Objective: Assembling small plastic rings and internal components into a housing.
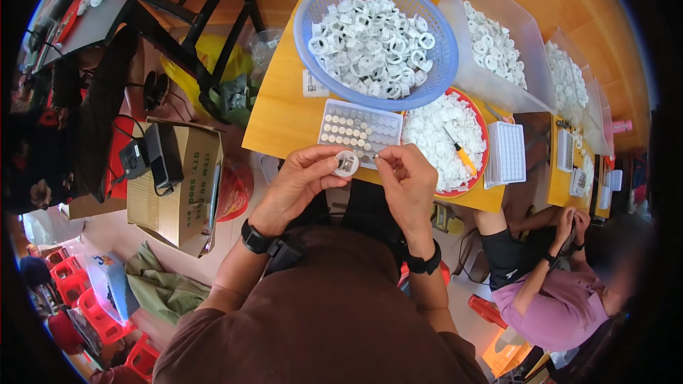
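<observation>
My left hand (pixel 311 176) pinches a round white plastic housing (pixel 346 163) with small metallic parts in its middle. Just right of it, my right hand (pixel 407 183) has thumb and forefinger pressed together on a tiny dark piece, too small to name. Behind both hands is a white compartment tray (pixel 334 104) with rows of small round discs (pixel 347 131), some cream and some greyish. A blue plastic basket (pixel 304 43) heaped with white plastic ring-like parts (pixel 373 43) stands beyond the tray. At the right, a red-rimmed dish (pixel 486 144) holds many small white pieces.
A screwdriver with an orange handle (pixel 466 159) lies on the white pieces. Stacked white trays (pixel 506 153) and a clear bin (pixel 530 92) of white parts stand to the right. A cardboard box (pixel 196 192) is at the left. A co-worker in purple (pixel 551 306) sits at the right.
</observation>
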Demonstrator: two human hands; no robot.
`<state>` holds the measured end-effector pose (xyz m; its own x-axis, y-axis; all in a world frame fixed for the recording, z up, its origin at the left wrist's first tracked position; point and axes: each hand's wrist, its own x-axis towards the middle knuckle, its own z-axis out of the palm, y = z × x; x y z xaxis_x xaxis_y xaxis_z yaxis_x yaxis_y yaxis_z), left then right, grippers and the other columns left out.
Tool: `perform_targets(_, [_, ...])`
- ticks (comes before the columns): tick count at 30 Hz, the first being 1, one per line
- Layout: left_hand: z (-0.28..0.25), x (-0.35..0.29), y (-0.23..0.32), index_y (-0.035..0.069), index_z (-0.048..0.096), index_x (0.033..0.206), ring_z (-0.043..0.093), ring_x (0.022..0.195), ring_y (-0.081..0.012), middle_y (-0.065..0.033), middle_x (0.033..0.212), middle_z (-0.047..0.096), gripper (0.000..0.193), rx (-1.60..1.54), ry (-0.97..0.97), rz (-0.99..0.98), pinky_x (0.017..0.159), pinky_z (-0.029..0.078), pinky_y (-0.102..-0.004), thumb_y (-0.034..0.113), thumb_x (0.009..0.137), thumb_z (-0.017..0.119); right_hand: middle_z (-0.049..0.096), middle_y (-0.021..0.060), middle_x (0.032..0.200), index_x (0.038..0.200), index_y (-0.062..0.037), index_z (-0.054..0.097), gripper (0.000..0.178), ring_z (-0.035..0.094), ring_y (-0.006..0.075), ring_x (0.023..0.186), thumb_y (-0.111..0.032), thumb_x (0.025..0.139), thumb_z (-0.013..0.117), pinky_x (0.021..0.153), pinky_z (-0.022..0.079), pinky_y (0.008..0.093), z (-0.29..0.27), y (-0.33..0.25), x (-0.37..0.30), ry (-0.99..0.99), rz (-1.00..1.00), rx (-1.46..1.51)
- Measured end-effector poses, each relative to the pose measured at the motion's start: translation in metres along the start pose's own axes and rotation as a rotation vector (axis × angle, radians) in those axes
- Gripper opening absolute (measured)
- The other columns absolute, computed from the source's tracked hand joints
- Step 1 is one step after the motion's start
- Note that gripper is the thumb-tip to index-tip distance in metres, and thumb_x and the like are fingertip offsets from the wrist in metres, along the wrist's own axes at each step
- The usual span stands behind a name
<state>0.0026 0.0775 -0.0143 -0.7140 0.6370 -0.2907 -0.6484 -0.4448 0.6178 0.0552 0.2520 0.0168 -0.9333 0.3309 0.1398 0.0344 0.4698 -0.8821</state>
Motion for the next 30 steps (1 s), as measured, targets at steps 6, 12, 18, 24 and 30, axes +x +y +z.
perform_targets(6, [0.012, 0.002, 0.0, 0.0, 0.058, 0.11, 0.059, 0.093, -0.0149, -0.0092, 0.106, 0.06, 0.025, 0.047, 0.004, -0.02, 0.078, 0.053, -0.0264, 0.007, 0.087, 0.056, 0.058, 0.008, 0.077, 0.084, -0.0004, 0.059, 0.014, 0.058, 0.0176, 0.061, 0.005, 0.072, 0.063, 0.05, 0.044, 0.0271, 0.005, -0.017, -0.012, 0.042, -0.199, 0.024])
perform_targets(12, [0.018, 0.003, -0.002, 0.0, 0.058, 0.109, 0.059, 0.093, -0.0134, -0.0087, 0.106, 0.06, 0.025, 0.106, 0.019, -0.02, 0.077, 0.052, -0.0262, 0.007, 0.085, 0.058, 0.057, 0.0106, 0.077, 0.085, 0.0005, 0.059, 0.016, 0.058, 0.0261, 0.066, 0.006, 0.07, 0.064, 0.056, 0.046, 0.0323, 0.01, -0.006, -0.015, 0.104, -0.356, -0.101])
perform_targets(18, [0.016, 0.002, -0.003, 0.0, 0.059, 0.109, 0.059, 0.093, -0.0134, -0.0081, 0.105, 0.061, 0.025, 0.119, 0.032, -0.018, 0.077, 0.052, -0.0263, 0.007, 0.085, 0.058, 0.056, 0.0111, 0.078, 0.088, 0.0013, 0.059, 0.018, 0.058, 0.0265, 0.067, 0.006, 0.071, 0.063, 0.056, 0.046, 0.0328, 0.008, -0.004, -0.013, 0.064, -0.438, -0.138])
perform_targets(24, [0.015, 0.002, -0.004, 0.0, 0.059, 0.107, 0.059, 0.093, -0.0141, -0.0084, 0.104, 0.061, 0.023, 0.123, 0.054, -0.017, 0.076, 0.052, -0.0265, 0.009, 0.086, 0.057, 0.055, 0.011, 0.079, 0.088, 0.0014, 0.059, 0.017, 0.058, 0.027, 0.067, 0.005, 0.072, 0.062, 0.056, 0.046, 0.0327, 0.005, -0.004, -0.012, 0.008, -0.432, -0.142])
perform_targets(30, [0.017, 0.0, -0.005, -0.002, 0.059, 0.106, 0.061, 0.089, -0.014, -0.0094, 0.1, 0.061, 0.023, 0.121, 0.047, 0.005, 0.075, 0.054, -0.0259, 0.01, 0.086, 0.057, 0.056, 0.0102, 0.078, 0.085, 0.0002, 0.061, 0.014, 0.059, 0.0251, 0.066, 0.005, 0.071, 0.064, 0.056, 0.046, 0.031, 0.001, -0.009, -0.011, -0.042, -0.308, -0.032])
